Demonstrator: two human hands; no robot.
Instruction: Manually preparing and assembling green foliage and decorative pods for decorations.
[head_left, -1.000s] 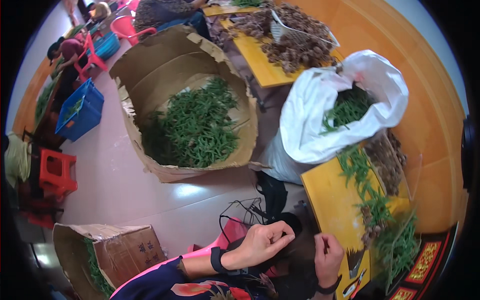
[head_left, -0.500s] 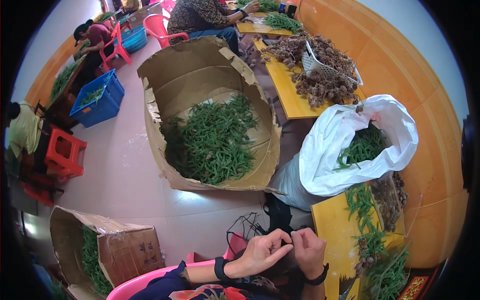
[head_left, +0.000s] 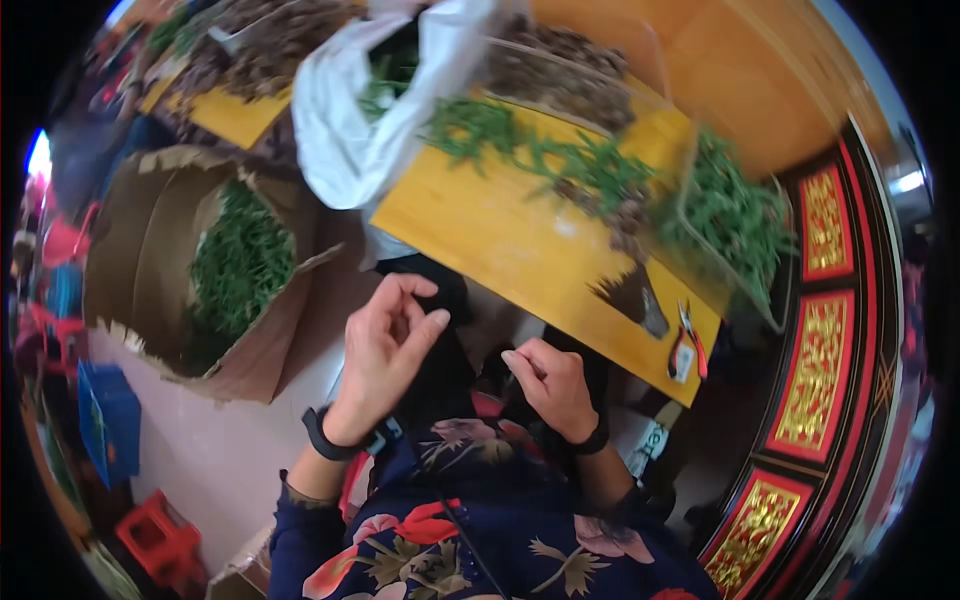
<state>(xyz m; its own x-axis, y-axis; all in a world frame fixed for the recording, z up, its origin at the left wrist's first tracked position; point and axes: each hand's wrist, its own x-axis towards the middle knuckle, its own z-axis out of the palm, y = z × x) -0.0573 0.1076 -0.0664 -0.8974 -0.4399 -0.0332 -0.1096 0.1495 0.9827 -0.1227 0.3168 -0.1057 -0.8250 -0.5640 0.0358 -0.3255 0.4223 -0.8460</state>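
Above my lap, my left hand [head_left: 385, 335] is raised with its fingers loosely bent and the thumb apart from them; nothing shows in it. To its right, my right hand [head_left: 555, 388] is curled, thumb against the index finger; whatever it may hold is hidden. Both hands are apart from each other and short of the yellow table [head_left: 470, 228]. On that table lie green artificial sprigs [head_left: 590, 160], small brown pine cones [head_left: 628, 212], a dark fanned bundle of thin stems [head_left: 632, 298] and pliers [head_left: 686, 345] with red and black handles.
A white sack [head_left: 355, 150] holding greenery stands at the table's far left end. Left of it is a large cardboard box [head_left: 130, 250] with green sprigs inside. Clear bins on the table hold brown cones [head_left: 560, 75] and sprigs [head_left: 725, 205]. A red stool [head_left: 160, 540] and blue crate [head_left: 110, 420] stand left.
My view has swung right and down toward the table. My hands, close together before, are now apart, the left one with its thumb spread from the fingers.
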